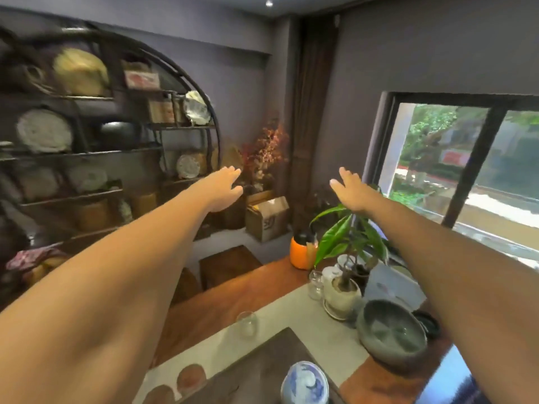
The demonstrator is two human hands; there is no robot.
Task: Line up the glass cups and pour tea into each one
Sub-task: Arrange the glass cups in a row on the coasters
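Glass cup [247, 323] waits near; lower your left hand [222, 190] and right hand [351, 191], both spread empty, onto it gently

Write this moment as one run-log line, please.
left hand: open, raised, empty | right hand: open, raised, empty | clear glass cup: untouched on grey table mat | tea: not yet poured

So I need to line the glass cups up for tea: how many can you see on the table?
1 clear glass cup, upright on the pale runner left of the grey bowl. A small glass jar stands beside the potted plant. More may lie below the frame.
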